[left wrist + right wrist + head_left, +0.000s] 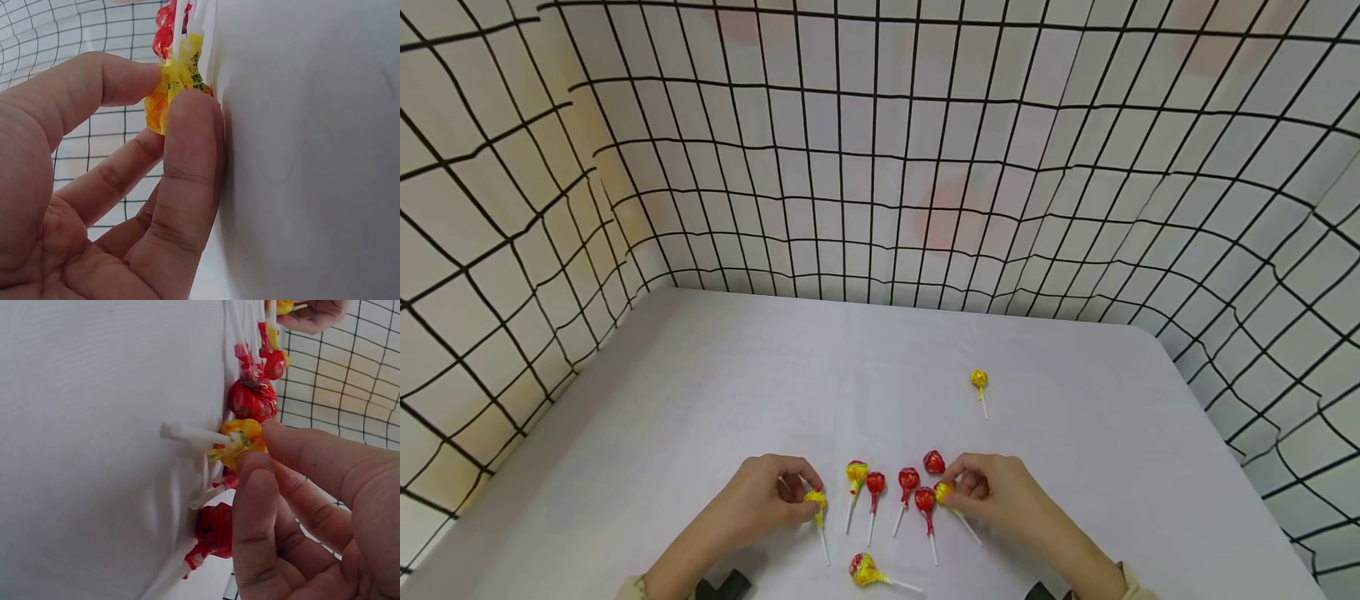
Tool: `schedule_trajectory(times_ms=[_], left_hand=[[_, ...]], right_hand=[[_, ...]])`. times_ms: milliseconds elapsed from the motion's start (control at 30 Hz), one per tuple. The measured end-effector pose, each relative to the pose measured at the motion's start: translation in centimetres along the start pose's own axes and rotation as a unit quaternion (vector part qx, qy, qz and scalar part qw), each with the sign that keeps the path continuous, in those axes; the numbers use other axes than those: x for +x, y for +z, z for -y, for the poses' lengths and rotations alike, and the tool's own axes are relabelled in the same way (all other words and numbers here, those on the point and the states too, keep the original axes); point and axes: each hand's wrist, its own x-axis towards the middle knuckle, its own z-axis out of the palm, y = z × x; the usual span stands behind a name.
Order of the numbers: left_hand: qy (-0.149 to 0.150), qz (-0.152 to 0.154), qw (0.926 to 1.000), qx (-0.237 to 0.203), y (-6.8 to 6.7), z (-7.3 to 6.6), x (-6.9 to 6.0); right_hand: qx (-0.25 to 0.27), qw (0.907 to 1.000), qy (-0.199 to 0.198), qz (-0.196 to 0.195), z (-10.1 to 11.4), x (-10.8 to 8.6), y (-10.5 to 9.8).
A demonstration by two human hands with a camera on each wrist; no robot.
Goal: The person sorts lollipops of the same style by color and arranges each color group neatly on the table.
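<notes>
One black grid (868, 154) borders the far edge and both sides of the work surface; its upper part is cut off by the frame. One white table (737, 375) carries nine lollipops: four red, three yellow and two yellow-and-red.

Two hands are present. The left hand (767, 493) pinches one yellow lollipop (816, 499) by its head, between thumb and fingertip, at the left end of the group. The right hand (996, 490) pinches a second yellow lollipop (943, 492) likewise, at the right end, just beside a red one. Two sleeves (1133, 585) and two dark objects (734, 585) at the wrists are cut off by the lower edge.

Orientation, head view: the left-held stick runs toward the person, angled slightly right. The right-held stick runs toward the person, angled more strongly right. Fingertips partly cover both held heads; whether either touches the table cannot be told.

Between the hands stand four red lollipops (876, 482) and one yellow-and-red lollipop (856, 472). The stick of the farthest red unit is hidden in the head view. The other yellow-and-red lollipop (865, 570) lies nearest the person, stick to the right. The third yellow lollipop (979, 379) lies well apart at the far right, stick toward the person.
</notes>
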Motion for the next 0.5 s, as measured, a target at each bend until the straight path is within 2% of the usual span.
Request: schedule_trajectory(times_ms=[500], left_hand=[[-0.006, 0.012, 0.9999, -0.001, -0.06, 0.14, 0.09]], right_hand=[[-0.018, 0.9996, -0.004, -0.022, -0.13, -0.21, 0.82]])
